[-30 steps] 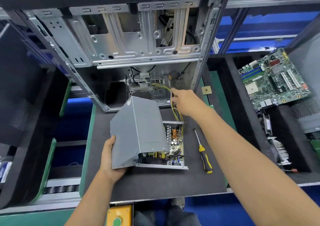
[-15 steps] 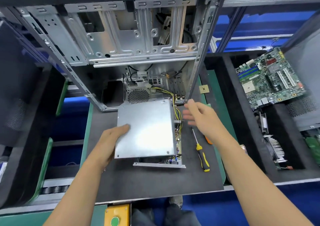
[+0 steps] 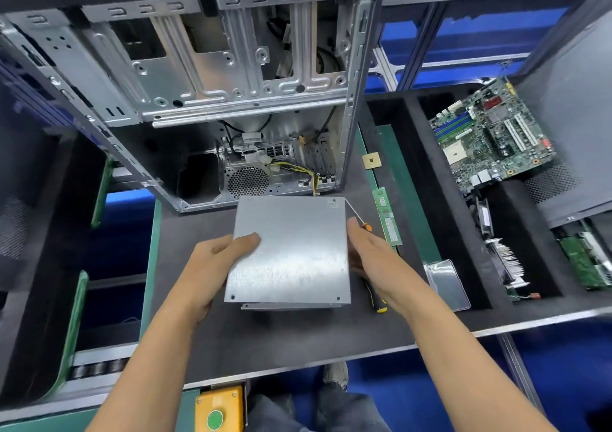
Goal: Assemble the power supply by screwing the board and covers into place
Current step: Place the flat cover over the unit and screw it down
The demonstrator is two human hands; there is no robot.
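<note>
- Dark mat [image 3: 298, 342] on a green-edged bench; blue floor below, black foam trays on both sides.
- Open PC case [image 3: 212, 77] stands at the far edge of the mat, bare metal inside, fan grille low at its back.
- PSU [image 3: 291, 249] lies on the mat just in front of the case, grey cover on top, flat and facing up; base edge shows under its near side.
- Yellow wires [image 3: 298, 170] run from the PSU's far edge into the case.
- Left hand [image 3: 215, 266] grasps the PSU's left edge, thumb on top of the cover, fingers hidden under/behind.
- Right hand [image 3: 374, 252] is at the PSU's right side, fingers straight and flat along it, nothing grasped; contact w/ the side likely but can't tell for sure.
- Screwdriver [image 3: 377, 299] lies on the mat just right of the PSU, mostly under the right hand; yellow-black handle near, tip far.
- RAM stick [image 3: 387, 216] right of that, small chip [image 3: 371, 161] further back.
- Clear bag [image 3: 447, 282] at the mat's right edge.
- Motherboard [image 3: 490, 136] tilted in the right tray, well apart.
- Yellow box w/ green button [image 3: 218, 411] at the near edge.
</note>
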